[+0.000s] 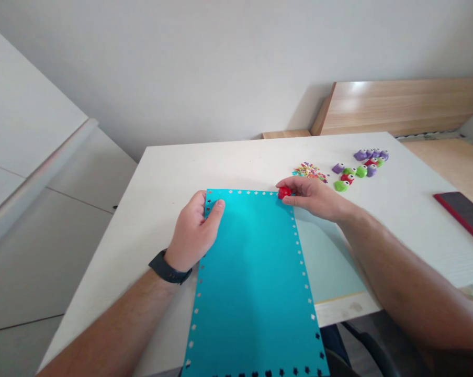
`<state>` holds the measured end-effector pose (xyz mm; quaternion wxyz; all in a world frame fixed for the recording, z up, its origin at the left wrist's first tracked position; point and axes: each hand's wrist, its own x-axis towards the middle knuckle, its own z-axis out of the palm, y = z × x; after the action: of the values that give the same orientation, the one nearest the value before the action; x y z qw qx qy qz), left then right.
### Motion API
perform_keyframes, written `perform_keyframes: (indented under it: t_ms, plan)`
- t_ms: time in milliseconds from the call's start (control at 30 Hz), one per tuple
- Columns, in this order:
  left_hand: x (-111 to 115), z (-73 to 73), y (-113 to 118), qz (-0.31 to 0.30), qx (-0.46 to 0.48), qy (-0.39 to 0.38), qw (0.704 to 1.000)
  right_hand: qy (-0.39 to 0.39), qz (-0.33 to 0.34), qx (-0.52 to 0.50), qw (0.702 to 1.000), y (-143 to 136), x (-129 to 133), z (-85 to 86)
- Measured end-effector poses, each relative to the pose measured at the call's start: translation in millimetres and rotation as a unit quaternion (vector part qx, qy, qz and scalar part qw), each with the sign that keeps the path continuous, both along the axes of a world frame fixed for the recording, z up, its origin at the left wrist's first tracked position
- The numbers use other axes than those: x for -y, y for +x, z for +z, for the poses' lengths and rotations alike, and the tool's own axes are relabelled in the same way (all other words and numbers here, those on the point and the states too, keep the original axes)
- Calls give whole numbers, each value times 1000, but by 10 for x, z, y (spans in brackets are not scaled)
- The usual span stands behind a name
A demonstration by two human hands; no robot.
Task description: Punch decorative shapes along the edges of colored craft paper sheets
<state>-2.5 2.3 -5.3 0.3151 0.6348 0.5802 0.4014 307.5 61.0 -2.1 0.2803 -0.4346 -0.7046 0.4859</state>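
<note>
A long turquoise sheet (252, 272) with small flower-shaped holes along its edges extends from mid-table toward me, past the front edge. My left hand (199, 228) grips its far left corner, thumb on top and fingers underneath. At the far right corner, my right hand (309, 196) holds a small red punch (284, 192) between thumb and fingers, against the sheet's edge. Just beyond that hand lies a pile of tiny colourful paper pieces (310, 171).
Several purple, green and red punches with eyes (361, 171) lie at the back right of the white table (142, 193). A dark item with a red edge (462, 212) lies at the right. A pale green mat (326, 262) is under my right forearm.
</note>
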Motion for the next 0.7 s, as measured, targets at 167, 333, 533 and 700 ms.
perform_keyframes:
  t_ms: [167,333,533,700]
  plan:
    - [1,-3,-1,1,7,2,1000,0,7,-5,1000,-11,22,39]
    - [5,6,1,3,-4,12,1000,-20,4,-45,999,7,32,33]
    - [-5,-6,0,3,0,7,1000,-19,-1,-36,999,20,24,25]
    - [-10,-37,-6,6,18,4,1000,0,-12,-14,1000,11,21,17]
